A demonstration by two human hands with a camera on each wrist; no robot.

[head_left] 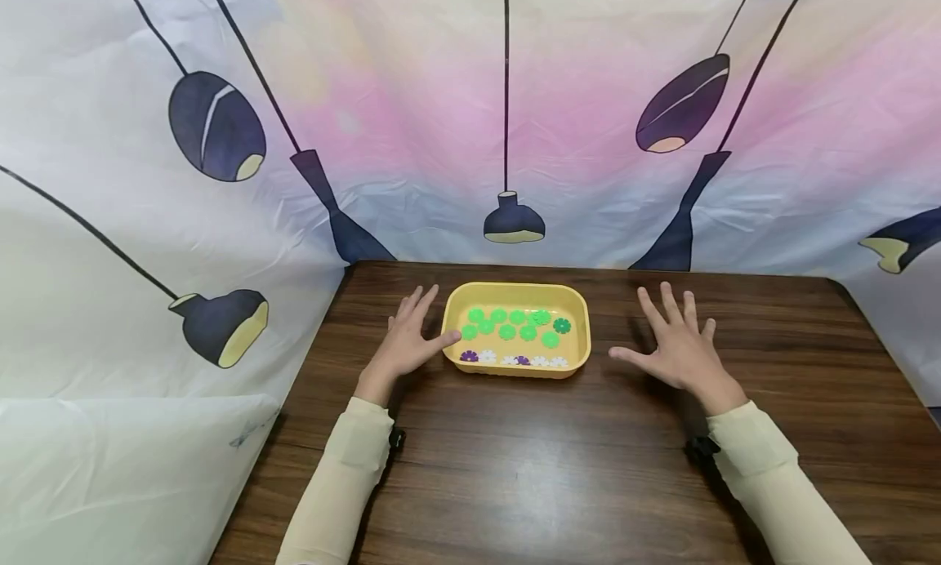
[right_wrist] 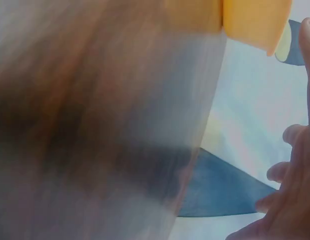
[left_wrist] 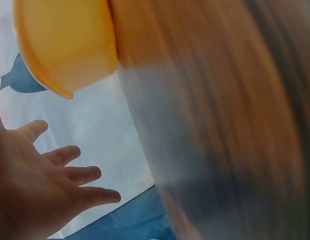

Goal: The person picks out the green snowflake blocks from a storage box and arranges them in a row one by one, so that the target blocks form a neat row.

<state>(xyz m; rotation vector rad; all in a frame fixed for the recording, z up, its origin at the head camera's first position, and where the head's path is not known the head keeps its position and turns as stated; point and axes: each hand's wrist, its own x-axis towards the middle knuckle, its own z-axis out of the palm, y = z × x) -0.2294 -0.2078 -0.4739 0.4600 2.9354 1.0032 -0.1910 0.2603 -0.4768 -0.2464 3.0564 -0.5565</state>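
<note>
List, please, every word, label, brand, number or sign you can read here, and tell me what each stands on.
None: no text can be read on the yellow tray, the flower-shaped pieces, the wooden table or the patterned backdrop.
The dark wrist devices show too small to tell.

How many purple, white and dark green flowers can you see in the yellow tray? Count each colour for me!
Purple flowers: 2
White flowers: 4
Dark green flower: 1
Total: 7
</note>
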